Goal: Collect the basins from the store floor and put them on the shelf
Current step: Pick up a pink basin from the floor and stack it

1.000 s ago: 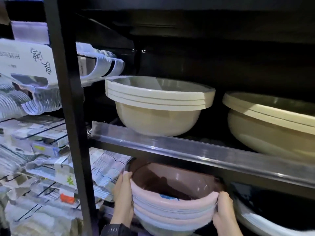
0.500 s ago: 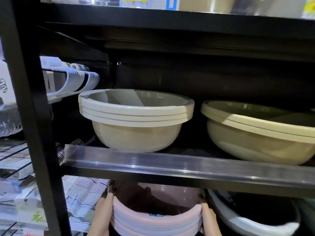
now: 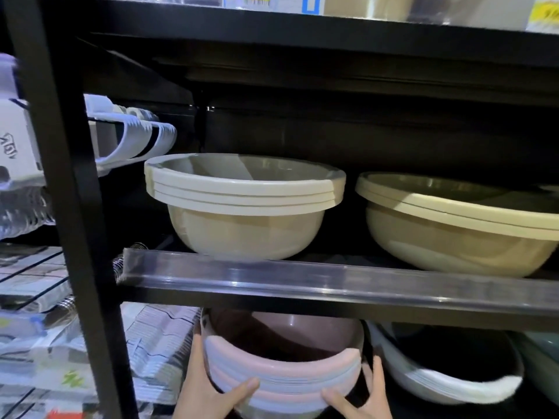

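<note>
Black shelving (image 3: 75, 207) fills the view, dim inside, w/ a clear plastic rail (image 3: 272, 273) along the front edge of the middle shelf (image 3: 302, 294). On that shelf stands a nested stack of three beige basins (image 3: 242, 207), upright, near the left end. Just to its right, not touching, sits a wider beige stack (image 3: 453, 231), cut off by the frame edge.

Below the middle shelf, approx. under the three beige ones, is the pink stack (image 3: 281, 373) — several nested basins, rims in pink and pale lilac, dark inside. Its far rim is tucked under the shelf edge. Its base drops out of view, so whether it rests on anything cannot be told.

Both hands are on it, apart, one per side. The left hand (image 3: 208, 391) lies along the stack's left wall, fingers pointing up, thumb (image 3: 246, 387) stretched across the front rims. The right hand (image 3: 360, 400) presses the right wall w/ fingers (image 3: 376, 376) straight and spread, thumb reaching in under the rims. Neither hand curls round the stack — it sits btwn the two palms.

Right of the pink stack, on the same level, lies a white stack (image 3: 453, 385), dark inside, tilted, close beside but not clearly touching. Left of the post are flat packets (image 3: 157, 343) and, higher up, white hangers (image 3: 136, 140).
</note>
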